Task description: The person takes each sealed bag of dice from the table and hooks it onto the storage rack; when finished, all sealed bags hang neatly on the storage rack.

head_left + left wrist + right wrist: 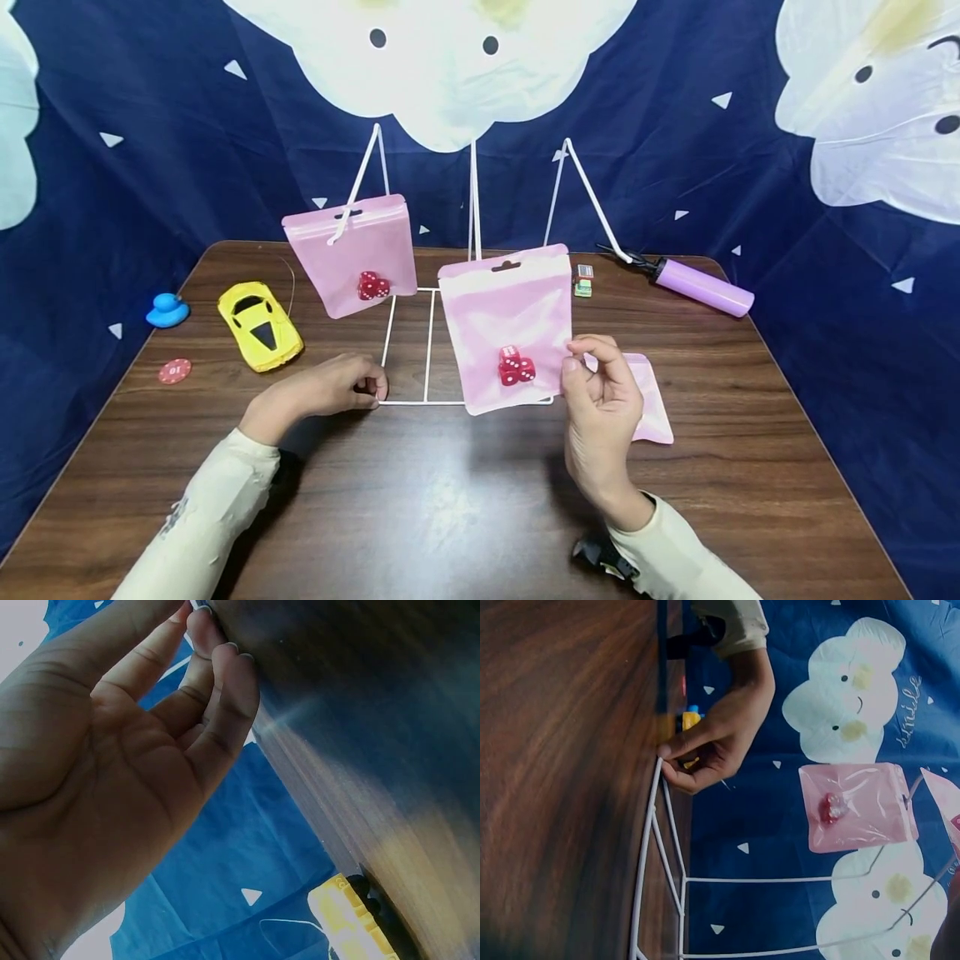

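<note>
A white wire rack (pixel 405 403) with tall hooked arms stands on the table. My left hand (pixel 330 387) pinches its front left corner between thumb and fingers, as the right wrist view also shows. By its right edge, my right hand (pixel 603 425) pinches a pink pouch (pixel 502 317) with red dice (pixel 516 367) in it. That pouch is upright in front of the rack's middle arm, its hang hole facing me. A similar pouch (pixel 330 258) with red dice hangs from the left arm. Partly behind my right hand, another pink pouch (pixel 652 404) lies on the table.
To the left are a yellow toy car (pixel 261 327), a blue rubber duck (pixel 167 311) and a red poker chip (pixel 175 372). A purple hand pump (pixel 701 286) lies back right, beneath the right arm's tip. A small colourful item (pixel 583 282) sits at the back.
</note>
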A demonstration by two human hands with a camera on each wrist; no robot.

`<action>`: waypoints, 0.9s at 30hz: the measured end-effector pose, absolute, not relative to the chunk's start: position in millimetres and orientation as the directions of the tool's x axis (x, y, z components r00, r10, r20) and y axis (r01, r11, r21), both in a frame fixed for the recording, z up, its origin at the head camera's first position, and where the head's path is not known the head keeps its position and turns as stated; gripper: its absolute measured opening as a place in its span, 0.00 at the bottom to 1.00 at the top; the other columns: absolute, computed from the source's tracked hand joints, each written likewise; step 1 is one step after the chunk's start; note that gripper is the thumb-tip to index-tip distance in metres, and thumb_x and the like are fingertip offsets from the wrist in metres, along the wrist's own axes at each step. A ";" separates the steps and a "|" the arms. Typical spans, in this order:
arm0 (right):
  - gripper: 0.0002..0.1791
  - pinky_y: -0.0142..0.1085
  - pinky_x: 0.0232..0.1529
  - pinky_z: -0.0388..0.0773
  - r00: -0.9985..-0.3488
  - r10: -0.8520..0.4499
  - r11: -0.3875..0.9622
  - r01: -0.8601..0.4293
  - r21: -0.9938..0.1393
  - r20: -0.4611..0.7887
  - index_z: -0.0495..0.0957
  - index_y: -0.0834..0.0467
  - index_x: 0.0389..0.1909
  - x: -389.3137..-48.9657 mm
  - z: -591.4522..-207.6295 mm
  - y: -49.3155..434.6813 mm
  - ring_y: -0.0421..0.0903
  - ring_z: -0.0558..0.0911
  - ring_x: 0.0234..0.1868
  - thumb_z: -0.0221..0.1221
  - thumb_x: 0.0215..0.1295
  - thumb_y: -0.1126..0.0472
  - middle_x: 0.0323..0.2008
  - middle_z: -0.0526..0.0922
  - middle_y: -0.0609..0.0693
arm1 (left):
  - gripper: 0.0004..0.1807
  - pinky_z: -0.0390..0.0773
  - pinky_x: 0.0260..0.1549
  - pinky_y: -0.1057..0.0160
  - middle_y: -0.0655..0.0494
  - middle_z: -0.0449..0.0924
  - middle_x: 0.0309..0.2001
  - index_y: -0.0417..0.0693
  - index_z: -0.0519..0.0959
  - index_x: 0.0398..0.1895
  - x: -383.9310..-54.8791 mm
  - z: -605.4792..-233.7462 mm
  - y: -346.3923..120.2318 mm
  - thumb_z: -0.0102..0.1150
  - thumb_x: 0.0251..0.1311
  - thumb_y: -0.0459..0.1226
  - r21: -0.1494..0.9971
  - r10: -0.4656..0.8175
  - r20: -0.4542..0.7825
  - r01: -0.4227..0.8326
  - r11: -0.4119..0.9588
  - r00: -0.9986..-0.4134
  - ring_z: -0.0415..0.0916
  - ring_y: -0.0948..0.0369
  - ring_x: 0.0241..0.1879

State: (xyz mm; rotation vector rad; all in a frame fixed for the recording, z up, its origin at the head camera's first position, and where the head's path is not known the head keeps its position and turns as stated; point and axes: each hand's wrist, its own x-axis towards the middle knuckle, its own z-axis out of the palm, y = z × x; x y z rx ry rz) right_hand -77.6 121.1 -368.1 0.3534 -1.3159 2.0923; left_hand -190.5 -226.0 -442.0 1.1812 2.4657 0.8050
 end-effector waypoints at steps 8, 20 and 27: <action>0.17 0.24 0.36 0.74 -0.768 0.336 -0.300 -0.636 -0.711 0.545 0.85 0.63 0.48 -76.4 -368.0 113.3 0.38 0.79 0.38 0.57 0.68 0.82 0.45 0.78 0.54 | 0.10 0.73 0.34 0.63 0.66 0.75 0.30 0.52 0.82 0.31 -178.0 -410.8 -210.7 0.71 0.60 0.27 0.589 0.736 -0.118 0.549 0.593 -0.667 0.70 0.67 0.32; 0.17 0.25 0.42 0.77 -0.768 0.336 -0.299 -0.636 -0.712 0.545 0.85 0.62 0.49 -77.4 -371.1 108.9 0.40 0.81 0.43 0.58 0.68 0.82 0.46 0.79 0.53 | 0.09 0.73 0.35 0.62 0.65 0.75 0.31 0.51 0.83 0.32 -177.6 -410.2 -209.3 0.71 0.61 0.27 0.570 0.723 -0.133 0.545 0.615 -0.678 0.70 0.67 0.33; 0.15 0.25 0.42 0.76 -0.773 0.341 -0.289 -0.627 -0.723 0.534 0.85 0.62 0.49 -78.1 -372.1 108.4 0.40 0.79 0.41 0.59 0.69 0.80 0.45 0.79 0.53 | 0.09 0.73 0.36 0.62 0.65 0.75 0.30 0.51 0.83 0.32 -176.4 -409.0 -208.5 0.71 0.61 0.28 0.566 0.723 -0.134 0.546 0.617 -0.678 0.70 0.67 0.33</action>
